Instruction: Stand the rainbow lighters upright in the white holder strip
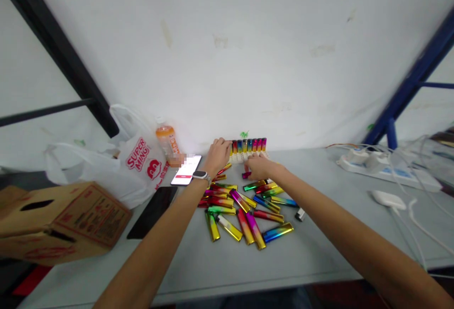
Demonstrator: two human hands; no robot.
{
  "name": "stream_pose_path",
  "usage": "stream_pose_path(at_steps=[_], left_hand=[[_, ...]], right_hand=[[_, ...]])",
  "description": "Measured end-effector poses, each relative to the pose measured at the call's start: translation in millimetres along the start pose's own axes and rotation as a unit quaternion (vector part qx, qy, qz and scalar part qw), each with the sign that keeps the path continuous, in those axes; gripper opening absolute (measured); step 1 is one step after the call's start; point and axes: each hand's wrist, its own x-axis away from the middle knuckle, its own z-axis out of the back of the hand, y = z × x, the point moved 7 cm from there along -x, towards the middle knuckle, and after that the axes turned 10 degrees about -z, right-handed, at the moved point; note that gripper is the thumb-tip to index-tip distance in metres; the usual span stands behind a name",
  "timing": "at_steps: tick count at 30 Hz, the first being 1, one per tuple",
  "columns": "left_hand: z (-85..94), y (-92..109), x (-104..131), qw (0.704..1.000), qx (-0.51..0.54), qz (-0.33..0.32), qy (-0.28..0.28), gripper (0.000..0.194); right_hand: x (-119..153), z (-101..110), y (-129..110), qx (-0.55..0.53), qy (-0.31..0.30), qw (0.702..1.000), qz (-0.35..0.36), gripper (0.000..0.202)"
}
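Note:
Shiny, colour-graded lighters (pixel 244 226) lie in a loose heap on the grey table. Behind the heap, a row of similar lighters (pixel 249 145) stands upright in a pale holder (pixel 238 156) close to the wall. My left hand (pixel 218 154), a watch on its wrist, is at the row's left end with its fingers bent; what they grip is hidden. My right hand (pixel 258 166) is in front of the holder, fingers closed around a magenta lighter (pixel 245 175) of which only one end shows.
To the left are a lit phone (pixel 187 169), a dark tablet-like slab (pixel 152 212), an orange-labelled bottle (pixel 168 141), a white plastic bag (pixel 138 167) and a cardboard box (pixel 71 221). On the right lie a power strip (pixel 390 169), a white adapter (pixel 389 200) and cables.

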Motion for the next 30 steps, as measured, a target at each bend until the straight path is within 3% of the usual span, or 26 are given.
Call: stream_pose_path(at_steps=[3,6,8,10,12,14,16,21,23,25,28,30], left_hand=[[13.4,11,27,0.994,0.066,0.043,0.074,0.022],[17.6,21,54,0.984,0.117,0.075,0.109,0.018],[17.8,27,67,0.978,0.147,0.087,0.117,0.017],[18.4,33,75,0.974,0.168,0.088,0.121,0.016],[19.7,40,77,0.974,0.176,0.076,0.120,0.016],[21.1,47,76,0.979,0.165,0.049,0.108,0.016],[21.3,54,75,0.986,0.140,0.022,0.090,0.016],[20.6,60,75,0.989,0.129,0.002,0.076,0.015],[20.4,61,76,0.988,0.135,0.002,0.079,0.015],[19.9,60,76,0.987,0.140,0.005,0.079,0.015],[19.8,59,76,0.985,0.149,0.009,0.080,0.016],[20.1,59,76,0.985,0.155,0.010,0.081,0.016]], right_hand=[[0,3,-1,-0.059,0.042,0.997,0.025,0.011],[8,13,-2,-0.249,0.109,0.962,0.027,0.011],[17,17,-6,-0.437,0.143,0.888,0.022,0.020],[25,14,-15,-0.621,0.140,0.771,0.021,0.030],[30,3,-24,-0.739,0.119,0.663,-0.024,0.036],[35,-11,-32,-0.775,0.099,0.619,-0.080,0.038],[39,-19,-32,-0.754,0.116,0.635,-0.122,0.042],[52,-15,-19,-0.622,0.247,0.728,-0.152,0.042],[57,-10,-19,-0.603,0.272,0.736,-0.141,0.038],[58,-10,-21,-0.647,0.243,0.710,-0.135,0.041],[54,-23,-26,-0.758,0.130,0.619,-0.159,0.048],[53,-27,-24,-0.778,0.105,0.593,-0.180,0.047]])
